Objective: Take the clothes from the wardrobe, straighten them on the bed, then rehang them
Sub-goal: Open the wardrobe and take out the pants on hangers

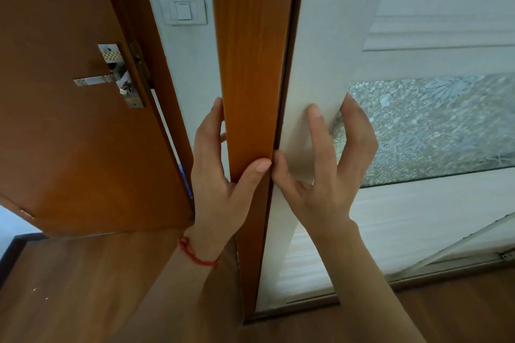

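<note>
The wardrobe stands right in front of me, with a white sliding door [418, 8] that carries a frosted patterned glass panel [434, 125]. An orange wooden side panel [250, 64] frames its left edge. My left hand [220, 181] grips that wooden panel, fingers behind it and thumb across its front. My right hand [328, 170] lies on the white door beside the panel, fingers spread and slightly bent, the thumb at the seam. No clothes show; the inside of the wardrobe is hidden.
A brown room door [69, 120] with a metal handle [111, 78] hangs open at the left. A light switch [183, 10] sits on the wall between door and wardrobe. Wooden floor [83, 287] runs below, and the wardrobe's bottom rail [446, 267] lies low on the right.
</note>
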Tool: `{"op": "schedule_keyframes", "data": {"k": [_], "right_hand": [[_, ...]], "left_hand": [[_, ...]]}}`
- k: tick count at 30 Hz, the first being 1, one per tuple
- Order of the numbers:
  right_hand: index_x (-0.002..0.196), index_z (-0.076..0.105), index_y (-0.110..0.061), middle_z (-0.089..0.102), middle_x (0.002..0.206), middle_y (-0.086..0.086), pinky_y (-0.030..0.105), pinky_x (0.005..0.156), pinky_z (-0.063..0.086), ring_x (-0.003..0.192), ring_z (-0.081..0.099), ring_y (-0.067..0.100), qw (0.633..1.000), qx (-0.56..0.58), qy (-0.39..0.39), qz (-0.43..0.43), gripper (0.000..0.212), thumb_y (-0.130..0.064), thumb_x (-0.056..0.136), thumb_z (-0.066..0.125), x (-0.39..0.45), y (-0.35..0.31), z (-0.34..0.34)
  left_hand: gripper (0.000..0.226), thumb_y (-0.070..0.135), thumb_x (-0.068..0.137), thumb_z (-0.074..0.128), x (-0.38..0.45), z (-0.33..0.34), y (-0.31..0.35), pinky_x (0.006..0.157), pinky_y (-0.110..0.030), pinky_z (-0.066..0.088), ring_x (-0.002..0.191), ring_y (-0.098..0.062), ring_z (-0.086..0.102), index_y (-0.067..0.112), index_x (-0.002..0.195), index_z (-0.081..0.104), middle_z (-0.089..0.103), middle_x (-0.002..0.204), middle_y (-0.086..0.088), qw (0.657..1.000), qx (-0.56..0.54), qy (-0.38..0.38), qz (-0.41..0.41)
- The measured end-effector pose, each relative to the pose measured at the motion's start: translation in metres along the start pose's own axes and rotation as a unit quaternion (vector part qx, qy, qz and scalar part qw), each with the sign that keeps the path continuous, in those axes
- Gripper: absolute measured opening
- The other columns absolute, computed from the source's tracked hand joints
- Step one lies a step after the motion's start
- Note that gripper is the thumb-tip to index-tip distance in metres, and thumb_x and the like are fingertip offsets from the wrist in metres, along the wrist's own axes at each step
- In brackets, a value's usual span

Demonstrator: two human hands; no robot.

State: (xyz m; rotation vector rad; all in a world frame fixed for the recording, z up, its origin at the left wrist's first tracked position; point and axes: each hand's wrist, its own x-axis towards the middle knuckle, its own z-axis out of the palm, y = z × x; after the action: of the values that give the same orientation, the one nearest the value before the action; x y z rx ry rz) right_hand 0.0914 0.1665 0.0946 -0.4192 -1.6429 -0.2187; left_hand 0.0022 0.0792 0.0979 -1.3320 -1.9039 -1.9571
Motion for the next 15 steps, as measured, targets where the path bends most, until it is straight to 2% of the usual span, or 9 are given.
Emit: {"op": "schedule_keyframes", "data": {"k": [7,10,13,15], "right_hand": [[0.122,0.048,-0.008,0.045,0.125,0.023,0.038,0.095,0.043,0.113,0.051,0.034,0.996,-0.083,0.005,0.011,0.047,-0.038,0.086,0.054,-0.001,0.024,-0.015],[0.123,0.048,-0.006,0.052,0.124,0.027,0.038,0.091,0.043,0.111,0.052,0.033,0.992,-0.120,0.005,0.029,0.046,-0.033,0.086,0.056,-0.001,0.042,-0.029],[0.124,0.047,-0.006,0.054,0.122,0.031,0.040,0.090,0.044,0.109,0.052,0.033,0.987,-0.153,0.004,0.049,0.045,-0.026,0.086,0.060,0.000,0.063,-0.042],[0.126,0.045,-0.006,0.053,0.124,0.031,0.041,0.089,0.046,0.110,0.052,0.032,0.984,-0.165,0.003,0.068,0.045,-0.020,0.086,0.062,0.000,0.080,-0.050]], "left_hand": [[0.091,0.071,0.077,0.040,-0.001,-0.003,0.001,0.087,-0.027,0.049,0.109,-0.032,0.058,0.000,0.134,0.036,0.055,0.124,-0.021,1.000,0.006,-0.013,-0.004],[0.084,0.068,0.080,0.041,-0.004,-0.004,0.001,0.087,-0.019,0.047,0.104,-0.033,0.059,0.001,0.131,0.039,0.056,0.120,-0.024,1.000,0.012,-0.009,0.000],[0.070,0.062,0.083,0.042,-0.006,-0.003,0.002,0.091,-0.012,0.043,0.108,-0.027,0.057,0.010,0.130,0.038,0.056,0.122,-0.022,0.999,0.023,0.009,0.023],[0.066,0.057,0.086,0.043,-0.007,-0.002,0.003,0.093,-0.010,0.041,0.111,-0.028,0.055,0.009,0.130,0.035,0.053,0.124,-0.024,0.998,0.036,0.017,0.045]]}}
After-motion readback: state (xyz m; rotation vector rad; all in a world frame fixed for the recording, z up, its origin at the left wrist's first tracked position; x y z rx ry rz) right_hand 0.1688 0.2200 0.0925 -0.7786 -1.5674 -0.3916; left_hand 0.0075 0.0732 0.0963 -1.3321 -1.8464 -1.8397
